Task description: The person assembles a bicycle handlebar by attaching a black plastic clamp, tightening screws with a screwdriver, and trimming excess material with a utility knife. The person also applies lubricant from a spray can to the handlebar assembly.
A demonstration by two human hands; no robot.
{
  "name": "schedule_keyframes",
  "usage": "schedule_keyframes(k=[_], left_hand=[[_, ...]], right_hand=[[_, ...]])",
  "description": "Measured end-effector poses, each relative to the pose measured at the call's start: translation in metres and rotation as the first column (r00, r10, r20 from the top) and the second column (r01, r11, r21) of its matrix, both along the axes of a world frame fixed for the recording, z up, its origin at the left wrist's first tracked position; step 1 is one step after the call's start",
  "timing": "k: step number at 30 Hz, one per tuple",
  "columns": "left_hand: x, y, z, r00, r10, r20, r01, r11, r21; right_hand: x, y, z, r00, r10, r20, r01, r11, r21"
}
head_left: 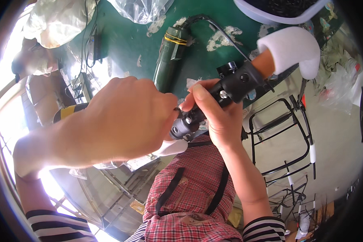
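Observation:
My right hand (220, 113) is closed around a black tubular bar with clamp fittings (240, 85), held at a slant in front of me. White foam padding (290, 50) covers its upper end, next to an orange-brown section. Silver screw heads show on the black fittings. At the bar's lower end, my left hand (129, 117) is a closed fist, back of the hand toward me. A small dark piece shows at its fingers, but what it grips is hidden. More white foam (171, 148) shows below that fist. Behind my left wrist sits a yellow-and-black object (70, 112), mostly covered.
On the worn green table (125, 24) lies a dark green cylindrical corded tool (169, 60) with a yellow band. A white basin (270, 18) of small black parts stands at the far right. Clear plastic bags (143, 8) lie at the back. Black metal frames (284, 133) stand right.

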State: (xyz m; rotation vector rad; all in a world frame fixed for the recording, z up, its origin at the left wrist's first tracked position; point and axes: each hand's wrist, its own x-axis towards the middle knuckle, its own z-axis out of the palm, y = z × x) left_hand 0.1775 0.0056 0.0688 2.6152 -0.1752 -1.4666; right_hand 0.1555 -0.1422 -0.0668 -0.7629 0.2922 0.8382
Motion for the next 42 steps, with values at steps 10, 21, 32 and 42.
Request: schedule_keyframes(k=[10,21,32,42], left_hand=[[0.018,-0.014,-0.002,0.870,0.314,-0.381,-0.287,0.949,0.126],[0.038,-0.031,0.004,0.706,0.496,-0.506,-0.392,0.868,0.304],[0.013,-0.013,-0.006,0.982,-0.071,-0.176,0.073,0.997,0.007],[0.041,-0.028,-0.005,0.744,0.429,-0.513,-0.288,0.898,0.334]], right_hand=[[-0.005,0.002,-0.007,1.000,-0.022,0.004,0.022,0.999,0.048],[0.001,-0.004,-0.004,0.999,0.048,-0.014,-0.048,0.998,0.032],[0.001,-0.004,-0.004,0.998,0.046,-0.030,-0.046,0.999,0.025],[-0.004,0.000,-0.008,1.000,0.004,-0.010,-0.003,0.998,0.064]])
